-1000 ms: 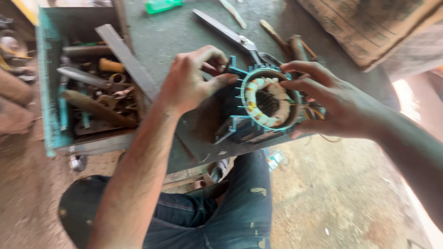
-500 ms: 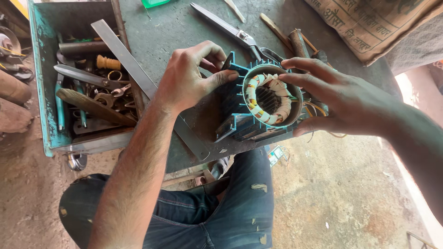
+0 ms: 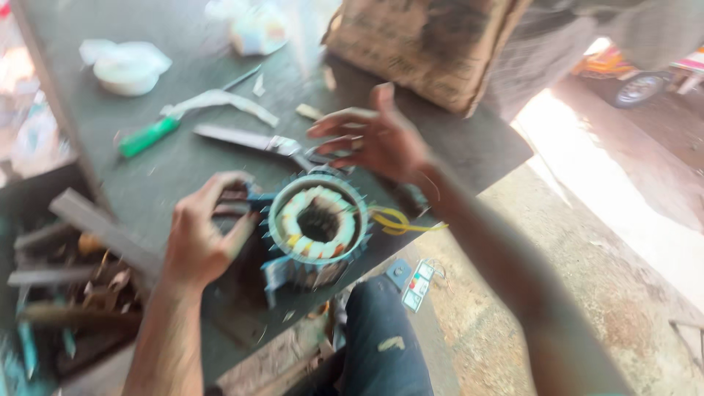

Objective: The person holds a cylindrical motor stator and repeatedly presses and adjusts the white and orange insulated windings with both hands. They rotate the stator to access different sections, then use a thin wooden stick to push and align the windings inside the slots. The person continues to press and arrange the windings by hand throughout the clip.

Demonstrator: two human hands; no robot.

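A teal finned motor stator (image 3: 317, 226) with pale windings around its bore stands on the grey table (image 3: 147, 183), near the front edge. My left hand (image 3: 202, 233) grips its left side. My right hand (image 3: 374, 136) hovers just beyond it with fingers spread, holding nothing. Yellow wires (image 3: 400, 220) trail from the stator's right side. The picture is blurred by motion.
Large scissors (image 3: 253, 141) and a green-handled screwdriver (image 3: 150, 136) lie behind the stator. A brown sack (image 3: 425, 44) sits at the back right. A tray of rusty tools (image 3: 66, 293) is at the left. My knee (image 3: 381, 337) is below the table edge.
My right hand has let go of the stator and lifted away behind it, fingers open. The view has swung to the right and up, and the tool tray has slid to the left.
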